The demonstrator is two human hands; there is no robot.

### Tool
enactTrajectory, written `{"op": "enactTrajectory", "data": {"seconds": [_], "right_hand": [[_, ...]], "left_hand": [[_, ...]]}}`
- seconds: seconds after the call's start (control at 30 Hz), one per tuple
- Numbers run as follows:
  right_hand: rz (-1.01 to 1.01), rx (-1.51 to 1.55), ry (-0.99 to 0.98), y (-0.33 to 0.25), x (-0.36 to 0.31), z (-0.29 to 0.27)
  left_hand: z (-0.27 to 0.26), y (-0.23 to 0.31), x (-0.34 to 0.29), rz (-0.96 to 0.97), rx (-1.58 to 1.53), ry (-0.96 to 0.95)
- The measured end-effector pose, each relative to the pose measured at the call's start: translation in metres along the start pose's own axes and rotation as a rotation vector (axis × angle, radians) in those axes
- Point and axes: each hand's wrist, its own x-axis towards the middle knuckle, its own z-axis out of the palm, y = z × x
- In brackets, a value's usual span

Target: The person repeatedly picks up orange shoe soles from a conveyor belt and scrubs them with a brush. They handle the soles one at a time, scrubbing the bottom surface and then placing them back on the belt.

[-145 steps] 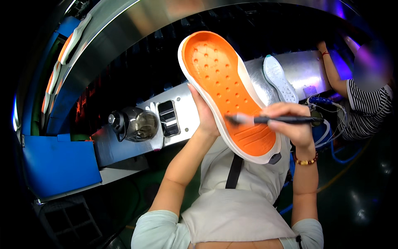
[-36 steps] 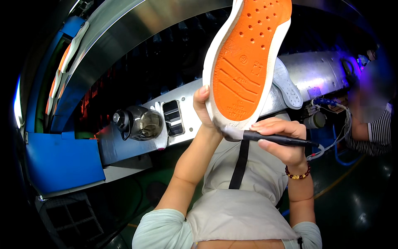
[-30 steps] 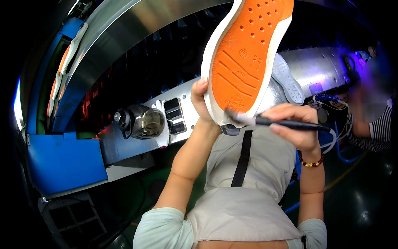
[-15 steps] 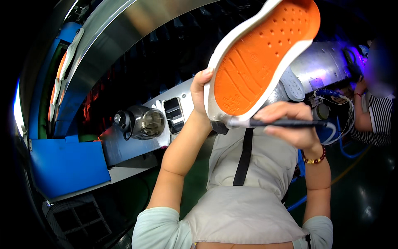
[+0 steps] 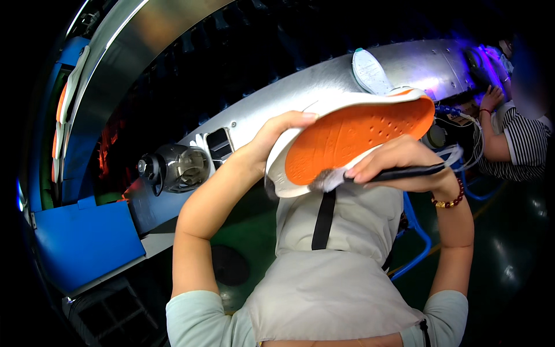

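Orange-and-white shoe sole point(image 5: 347, 139) is held in the air above our lap, this side of the metal bench point(image 5: 272, 98). Our left hand point(image 5: 277, 136) grips its upper edge near the lower-left end, most fingers hidden; our right hand's fingers are closed around the brush point(image 5: 330, 180), bristles at the lower rim. We judge the step to be brushing that edge; the next stroke calls for a steady tilt and light contact. Its long axis slants lower left to upper right, dimpled end pointing upper right, orange face toward us.
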Motion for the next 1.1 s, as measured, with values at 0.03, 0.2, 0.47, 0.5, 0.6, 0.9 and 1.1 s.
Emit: {"op": "enactTrajectory", "data": {"seconds": [0.03, 0.2, 0.47, 0.5, 0.6, 0.9, 1.1], "right_hand": [[0.011, -0.005, -0.063, -0.001, -0.003, -0.001], [-0.019, 0.021, 0.005, -0.005, -0.006, -0.013], [0.033, -0.095, -0.020, -0.009, -0.015, -0.023], [-0.003, -0.103, 0.096, 0.001, -0.018, -0.023], [0.026, -0.126, -0.069, 0.002, -0.021, -0.016], [0.100, -0.158, -0.028, 0.001, -0.034, -0.016], [0.183, 0.031, 0.287, 0.018, -0.037, -0.018]], "left_hand": [[-0.002, 0.001, -0.001, -0.005, 0.100, -0.009], [-0.006, -0.002, -0.006, -0.032, 0.027, 0.124], [-0.034, -0.010, -0.009, 0.006, -0.140, 0.041], [-0.038, -0.011, -0.008, 0.020, -0.093, 0.050], [-0.051, -0.018, -0.012, 0.083, 0.052, 0.039], [-0.067, -0.029, -0.009, 0.153, -0.010, 0.080], [-0.082, -0.025, -0.009, 0.153, -0.083, -0.111]]}}
